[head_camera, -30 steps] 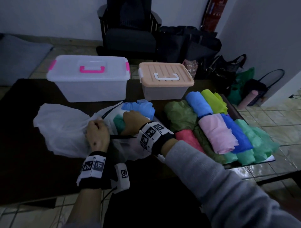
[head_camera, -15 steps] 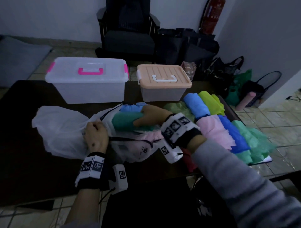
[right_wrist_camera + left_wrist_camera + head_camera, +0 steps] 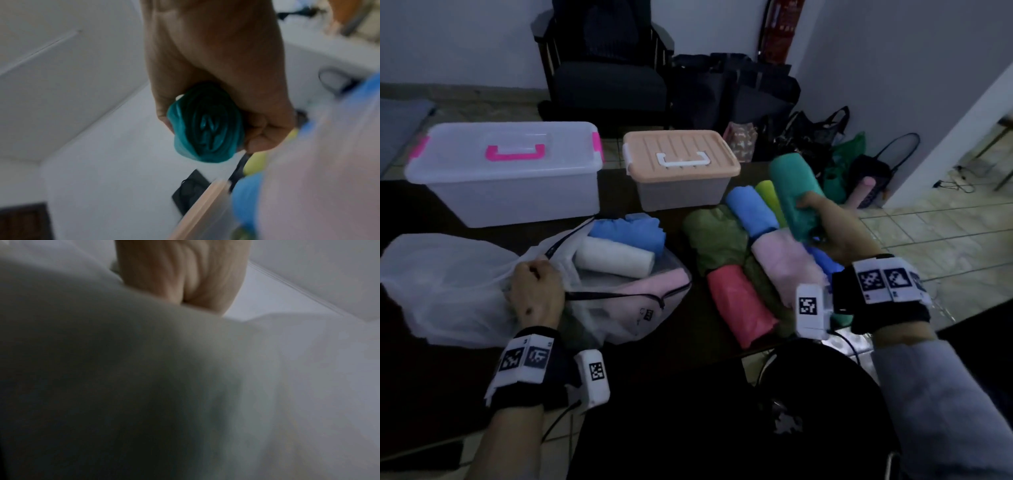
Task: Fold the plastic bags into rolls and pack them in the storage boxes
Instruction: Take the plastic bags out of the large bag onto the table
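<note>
- the right hand (image 3: 839, 233) was wrapped around a teal roll (image 3: 792, 192); fingers and thumb were curled fully round its lower half, and the roll stood tilted above the pile of rolls (image 3: 756, 260) at the table's right side.
- in the right wrist view the teal roll (image 3: 205, 126) showed its spiral end below the closed fingers (image 3: 265, 129) of the right hand (image 3: 216, 68).
- the left hand (image 3: 534, 294) was clenched on the rim of a translucent mesh bag (image 3: 619, 308), pinching the fabric beside the black zipper edge; the left wrist view showed only curled fingers (image 3: 185, 272) against blurred white fabric.
- count, storage boxes: two, both lidded. a clear box with pink handle (image 3: 506, 171) stood at the left, a box with peach lid (image 3: 681, 168) just beside it.
- count, rolls visible in the mesh bag: three, namely a blue roll (image 3: 626, 233), a white roll (image 3: 613, 257) and a pink roll (image 3: 654, 287).
- the pile held about nine rolls on the table; the exact count was unclear.
- a white plastic bag (image 3: 441, 281) lay flat left of the left hand, touching it.
</note>
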A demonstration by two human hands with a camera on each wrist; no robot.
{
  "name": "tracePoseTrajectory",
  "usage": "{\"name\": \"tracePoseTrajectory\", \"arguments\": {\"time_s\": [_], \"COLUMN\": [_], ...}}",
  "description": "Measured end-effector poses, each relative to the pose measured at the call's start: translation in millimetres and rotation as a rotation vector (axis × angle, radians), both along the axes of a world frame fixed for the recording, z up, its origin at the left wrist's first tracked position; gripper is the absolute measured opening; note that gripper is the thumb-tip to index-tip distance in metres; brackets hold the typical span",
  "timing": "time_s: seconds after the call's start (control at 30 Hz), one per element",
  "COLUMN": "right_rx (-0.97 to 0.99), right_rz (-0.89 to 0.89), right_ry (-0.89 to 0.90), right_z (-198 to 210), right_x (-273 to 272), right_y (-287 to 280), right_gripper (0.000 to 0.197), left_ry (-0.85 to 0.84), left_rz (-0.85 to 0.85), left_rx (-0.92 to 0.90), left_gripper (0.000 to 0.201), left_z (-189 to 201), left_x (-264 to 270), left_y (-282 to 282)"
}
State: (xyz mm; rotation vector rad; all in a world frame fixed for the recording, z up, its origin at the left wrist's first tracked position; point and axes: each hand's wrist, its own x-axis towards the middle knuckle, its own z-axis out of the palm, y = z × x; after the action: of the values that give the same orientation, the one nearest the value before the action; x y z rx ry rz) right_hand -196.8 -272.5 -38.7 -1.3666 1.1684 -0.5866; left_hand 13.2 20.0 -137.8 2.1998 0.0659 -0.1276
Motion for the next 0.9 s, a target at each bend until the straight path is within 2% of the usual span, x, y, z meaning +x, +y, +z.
{"name": "tracePoseTrajectory", "arguments": {"time_s": [0.07, 0.13, 0.23, 0.3, 0.5, 0.57, 0.67, 0.8, 0.9], "right_rx": [-0.143, -0.25, -0.338, -0.333, -0.324, -0.294, -0.291, -0.444, -0.673], "right_rz": [-0.129, -0.195, -0.135, -0.093, 0.004, 0.053, 0.043, -0.08, -0.117], "right_ry": [0.125, 0.25, 0.512, 0.612, 0.755, 0.821, 0.907, 0.959, 0.791], "right_z": [-5.5, -16.0, -32.5, -40.8, -52.6, -50.9, -50.3, -44.4, -33.1], "right_x": [-24.6, -47.0, -72.7, -81.9, -82.4, -81.2, -77.8, -69.5, -51.9], "right_y": [-17.7, -33.6, -44.9, -46.1, -51.6, -51.5, -50.6, -43.4, -27.6], "right_gripper": [0.015, 0.034, 0.043, 0.046, 0.052, 0.059, 0.083, 0.084, 0.07], "left_ry": [-0.012, -0.01, 0.009, 0.016, -0.002, -0.015, -0.017, -0.014, -0.012], "left_rz": [-0.009, -0.018, -0.027, -0.026, -0.044, -0.056, -0.059, -0.046, -0.024], "left_rx": [0.007, 0.014, 0.009, 0.0, 0.029, 0.038, 0.037, 0.007, -0.028], "left_gripper": [0.044, 0.044, 0.044, 0.045, 0.028, 0.034, 0.044, 0.045, 0.045], "left_z": [0.4, 0.5, 1.8, 2.8, 15.0, 15.5, 9.6, 6.9, 7.2], "left_x": [-0.6, -0.4, -1.7, -2.6, -10.8, -11.3, -7.8, -8.0, -9.7], "left_y": [-0.2, -0.2, -0.1, -0.4, -3.8, -3.2, -1.0, -0.4, 1.3]}}
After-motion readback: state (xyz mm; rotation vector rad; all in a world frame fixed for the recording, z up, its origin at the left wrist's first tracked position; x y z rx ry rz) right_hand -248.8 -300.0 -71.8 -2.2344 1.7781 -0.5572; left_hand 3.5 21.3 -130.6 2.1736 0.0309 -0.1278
